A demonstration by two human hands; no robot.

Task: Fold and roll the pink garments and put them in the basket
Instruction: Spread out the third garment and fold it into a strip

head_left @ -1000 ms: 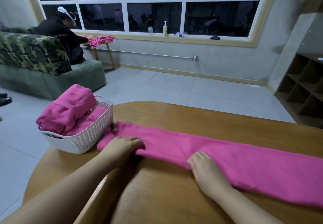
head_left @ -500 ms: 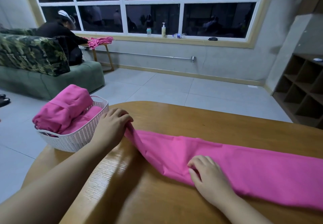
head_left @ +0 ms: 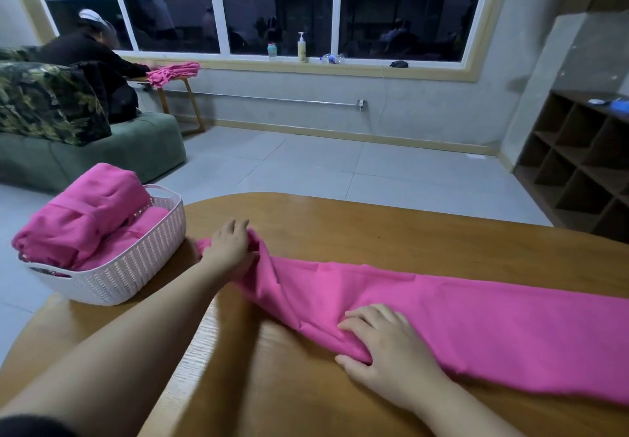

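A long pink garment [head_left: 476, 320], folded into a strip, lies across the wooden table [head_left: 391, 232] and runs off the right edge of the view. My left hand [head_left: 228, 249] grips its bunched left end, close to the basket. My right hand [head_left: 381, 338] pinches the strip's near edge at the middle, with cloth gathered under the fingers. A white woven basket [head_left: 136, 266] stands on the table's left corner and holds rolled pink garments [head_left: 85, 211] piled above its rim.
A green sofa [head_left: 146, 150] with a leaf-patterned cover stands beyond the basket on the tiled floor. A person sits there at a small side table with more pink cloth [head_left: 173, 70]. Dark cubby shelves [head_left: 575, 171] fill the right side. Bottles stand on the windowsill.
My left hand moved from the strip's near edge to its left end and took hold of it, bunching the cloth. My right hand stayed on the near edge and closed on the fabric.
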